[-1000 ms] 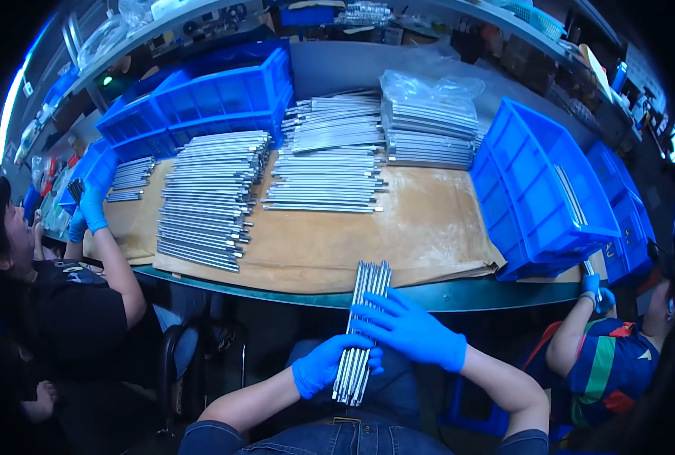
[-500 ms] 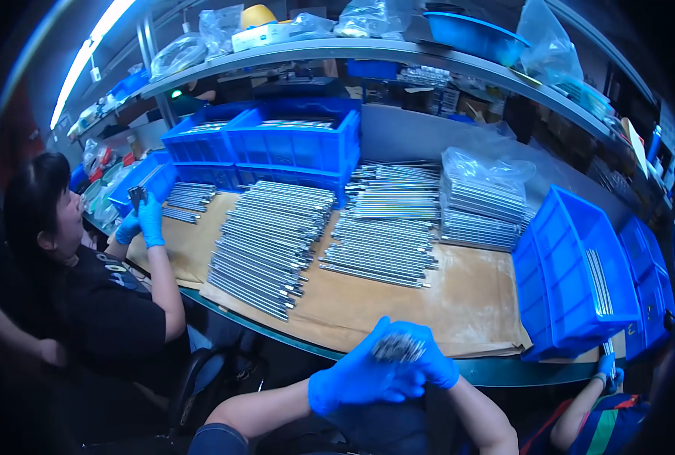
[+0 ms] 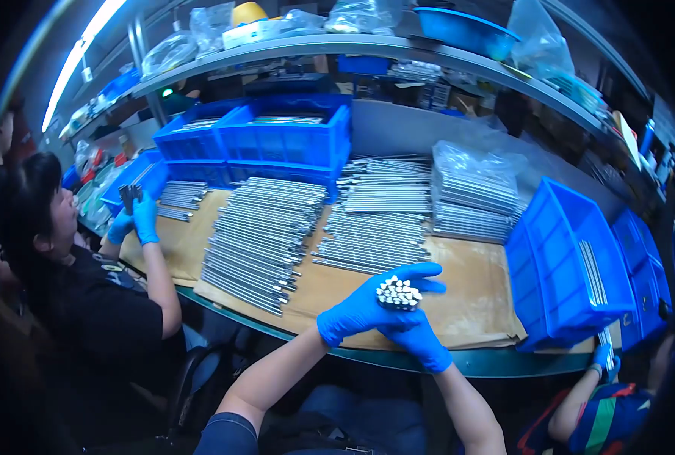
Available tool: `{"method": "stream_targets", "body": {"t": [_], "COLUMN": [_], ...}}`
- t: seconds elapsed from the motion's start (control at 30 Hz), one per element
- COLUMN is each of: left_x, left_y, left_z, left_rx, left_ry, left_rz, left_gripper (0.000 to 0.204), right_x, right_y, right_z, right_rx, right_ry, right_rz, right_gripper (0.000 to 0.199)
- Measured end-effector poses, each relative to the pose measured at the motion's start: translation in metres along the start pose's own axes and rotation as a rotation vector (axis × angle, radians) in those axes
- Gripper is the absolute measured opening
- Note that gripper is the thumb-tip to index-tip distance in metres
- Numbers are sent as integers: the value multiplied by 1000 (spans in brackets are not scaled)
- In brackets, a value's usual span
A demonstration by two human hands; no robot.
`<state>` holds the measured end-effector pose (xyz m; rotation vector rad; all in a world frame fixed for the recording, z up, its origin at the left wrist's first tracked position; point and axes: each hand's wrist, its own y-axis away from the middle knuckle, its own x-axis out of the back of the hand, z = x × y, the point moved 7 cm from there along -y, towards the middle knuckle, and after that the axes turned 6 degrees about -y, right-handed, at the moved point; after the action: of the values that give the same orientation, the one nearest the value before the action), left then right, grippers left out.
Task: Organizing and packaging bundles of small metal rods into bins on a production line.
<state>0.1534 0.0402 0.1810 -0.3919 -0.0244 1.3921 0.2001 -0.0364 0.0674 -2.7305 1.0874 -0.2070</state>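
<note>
Between my two blue-gloved hands is a tight bundle of metal rods (image 3: 398,294), its bright ends facing me. My left hand (image 3: 356,309) wraps the bundle from the left, a finger or thumb stretched out above it. From below and the right, my right hand (image 3: 422,341) grips the same bundle; part of its fingers is hidden. Beyond my hands, on the brown-covered table, lie a wide row of metal rods (image 3: 258,239) and a smaller row of rods (image 3: 371,239). Behind the smaller row is another stack of rods (image 3: 386,186).
Plastic-wrapped rods (image 3: 470,205) lie near a blue crate (image 3: 553,265) on the right. More blue crates (image 3: 284,144) stand at the back below a loaded shelf (image 3: 337,44). A co-worker (image 3: 79,265) on the left holds rods; another co-worker's hands (image 3: 604,360) hold rods at the right.
My hands and the bundle have moved up and away from me, over the table edge. The rod ends now show clearly. The left co-worker's rods are tilted differently.
</note>
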Motion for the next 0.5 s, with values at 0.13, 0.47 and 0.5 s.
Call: {"method": "stream_targets", "body": {"t": [0.13,0.47,0.5], "left_x": [-5,-7,-8], "left_y": [-10,-27,-28], "left_z": [-18,-21,-23], "left_rx": [77,88,90], "left_ry": [-73,-125,-125], "left_rz": [-129,-254,-231], "left_gripper": [36,30,29], "right_x": [2,7,8], "right_y": [9,17,16], "right_z": [13,33,31], "right_rx": [42,-149,-140], "right_ry": [-36,-69,-70], "right_rz": [-35,-21,-10], "right_gripper": [37,28,28]}}
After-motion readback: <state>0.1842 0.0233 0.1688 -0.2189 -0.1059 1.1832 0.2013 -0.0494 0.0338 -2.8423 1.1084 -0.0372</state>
